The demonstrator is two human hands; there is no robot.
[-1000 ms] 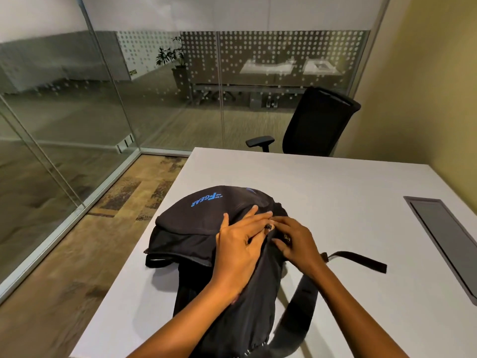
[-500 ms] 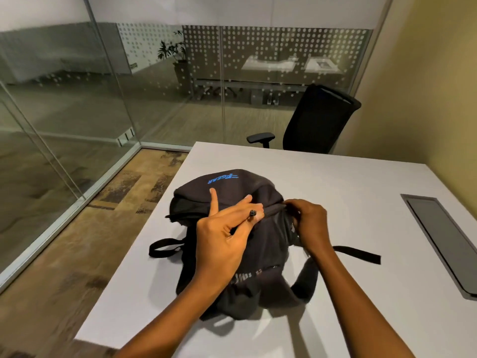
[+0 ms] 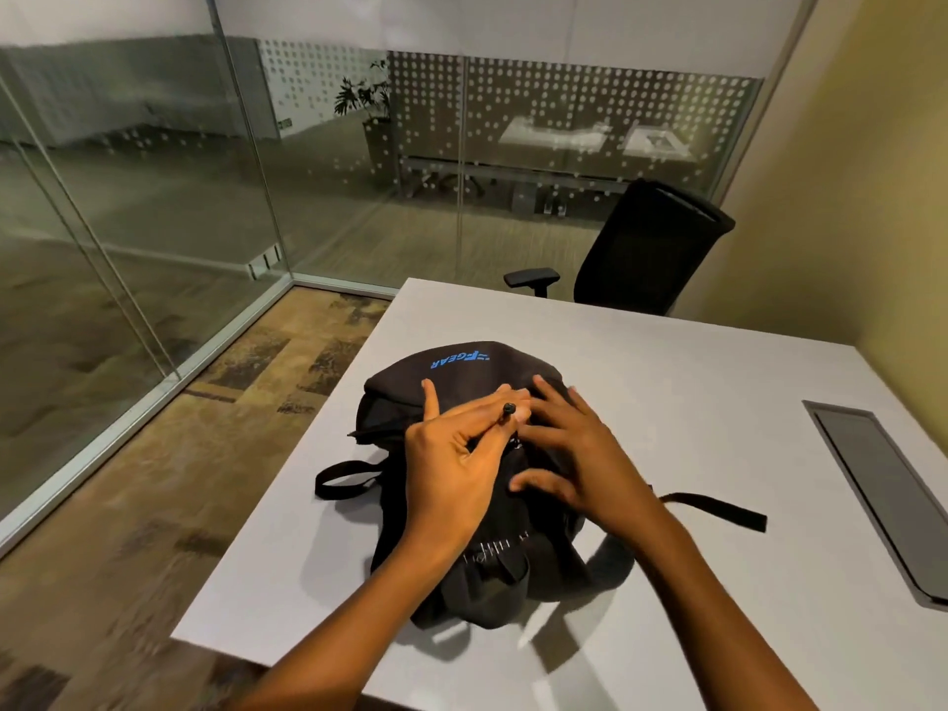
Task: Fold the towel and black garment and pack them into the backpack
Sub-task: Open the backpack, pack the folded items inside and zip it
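Observation:
A black backpack (image 3: pixel 461 366) with a blue logo lies on the white table (image 3: pixel 692 382), straps spread to both sides. My left hand (image 3: pixel 456 469) rests on top of it and pinches a small black zipper pull (image 3: pixel 508 409) between thumb and fingers, index finger raised. My right hand (image 3: pixel 574 454) lies flat on the backpack just right of the pull, fingers spread. No towel or black garment is visible outside the bag.
A black office chair (image 3: pixel 646 254) stands at the table's far edge. A grey cable hatch (image 3: pixel 892 500) is set into the table at the right. Glass walls (image 3: pixel 154 197) enclose the left and back; the table's left edge drops to patterned carpet (image 3: pixel 169 479).
My right hand has let go of the bag's right side and come left to lie flat beside the zipper pull. The left hand keeps its pinch on the pull.

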